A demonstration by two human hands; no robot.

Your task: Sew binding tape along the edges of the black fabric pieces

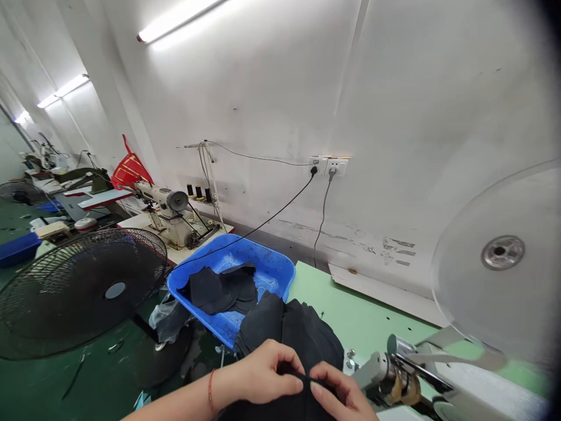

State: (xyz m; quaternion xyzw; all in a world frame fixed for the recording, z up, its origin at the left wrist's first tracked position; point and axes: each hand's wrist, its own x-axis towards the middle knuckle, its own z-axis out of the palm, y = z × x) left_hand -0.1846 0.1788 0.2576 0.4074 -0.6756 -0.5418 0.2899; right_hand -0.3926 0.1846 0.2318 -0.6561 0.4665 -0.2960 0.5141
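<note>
Seen from above, a person's left hand (263,374), wearing a thin red wristband, and right hand (344,393) are meeting at the lower middle, the fingers of both closing in a pinch on a piece of black fabric (305,403). Just beyond them, a thick stack of black pieces (302,327) is fanning out between a blue bin (280,263) and a pale green bench (350,304); what is supporting it is hidden. Because black is lying against black, the fingers could easily be taking two layers, or matching edges unevenly. The stack is spreading loosely, so a forearm bump or a pull on the fabric could be sliding pieces into the bin, where more black pieces (223,289) are lying. A machine's metal parts (394,374) are standing near the right hand, so swinging the fabric that way could be snagging it. A black cable (263,223) is crossing the bin's far side, and lifting the bin could be tugging it.
</note>
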